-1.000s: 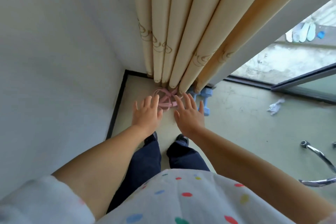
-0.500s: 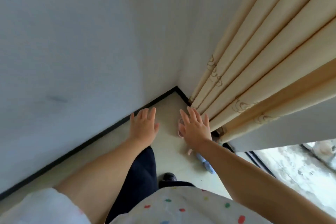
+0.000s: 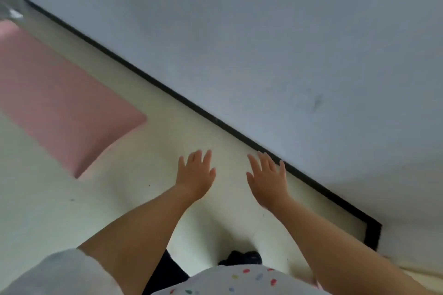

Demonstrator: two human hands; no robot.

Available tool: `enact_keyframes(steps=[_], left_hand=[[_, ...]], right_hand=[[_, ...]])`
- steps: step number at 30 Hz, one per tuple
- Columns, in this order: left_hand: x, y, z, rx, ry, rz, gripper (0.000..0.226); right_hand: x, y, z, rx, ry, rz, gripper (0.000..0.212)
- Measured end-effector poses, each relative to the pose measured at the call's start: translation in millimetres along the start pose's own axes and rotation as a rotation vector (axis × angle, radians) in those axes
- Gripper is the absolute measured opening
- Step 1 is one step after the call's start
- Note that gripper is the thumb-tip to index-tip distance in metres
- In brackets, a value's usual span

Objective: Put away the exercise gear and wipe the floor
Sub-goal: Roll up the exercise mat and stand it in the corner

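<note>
One pink mat (image 3: 60,100) lies on the floor (image 3: 134,175), left of the black baseboard (image 3: 191,105) that runs along the single wall (image 3: 287,43). Two hands, the left hand (image 3: 195,175) and the right hand (image 3: 267,178), hover just short of the baseboard. One dark shoe (image 3: 242,257) shows below them.

Pink exercise mat (image 3: 60,103), flat on pale floor (image 3: 143,199), near wall
</note>
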State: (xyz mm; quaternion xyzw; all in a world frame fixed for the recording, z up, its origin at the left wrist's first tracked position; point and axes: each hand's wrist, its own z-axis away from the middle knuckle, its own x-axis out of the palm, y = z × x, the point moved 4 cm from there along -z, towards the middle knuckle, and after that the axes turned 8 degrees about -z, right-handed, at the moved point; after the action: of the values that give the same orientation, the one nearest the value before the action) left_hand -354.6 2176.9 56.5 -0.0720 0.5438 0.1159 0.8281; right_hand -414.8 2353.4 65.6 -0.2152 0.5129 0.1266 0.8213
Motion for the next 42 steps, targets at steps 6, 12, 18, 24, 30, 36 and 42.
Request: enact_keyframes(steps=[6, 12, 18, 24, 30, 36, 42], left_hand=[[22, -217, 55, -0.277, -0.04, 0.028, 0.056], [39, -391, 110, -0.582, -0.106, 0.036, 0.054], [45, -435, 76, -0.596, -0.12, 0.152, 0.053], [27, -484, 4, -0.636, -0.107, 0.169, 0.051], [-12, -544, -59, -0.747, -0.07, 0.236, 0.049], [-5, -583, -93, -0.757, -0.099, 0.309, 0.048], [25, -652, -108, -0.748, -0.197, 0.349, 0.044]], right_hand=[[47, -202, -63, -0.201, -0.072, 0.02, 0.054], [72, -349, -95, -0.391, -0.152, 0.079, 0.053], [59, -398, -166, -0.43, -0.176, 0.199, 0.054], [39, -463, -267, -0.57, -0.214, 0.29, 0.053], [5, -530, -358, -0.753, -0.273, 0.416, 0.054], [17, -585, -412, -0.772, -0.36, 0.456, 0.053], [49, -626, -452, -0.687, -0.423, 0.428, 0.052]])
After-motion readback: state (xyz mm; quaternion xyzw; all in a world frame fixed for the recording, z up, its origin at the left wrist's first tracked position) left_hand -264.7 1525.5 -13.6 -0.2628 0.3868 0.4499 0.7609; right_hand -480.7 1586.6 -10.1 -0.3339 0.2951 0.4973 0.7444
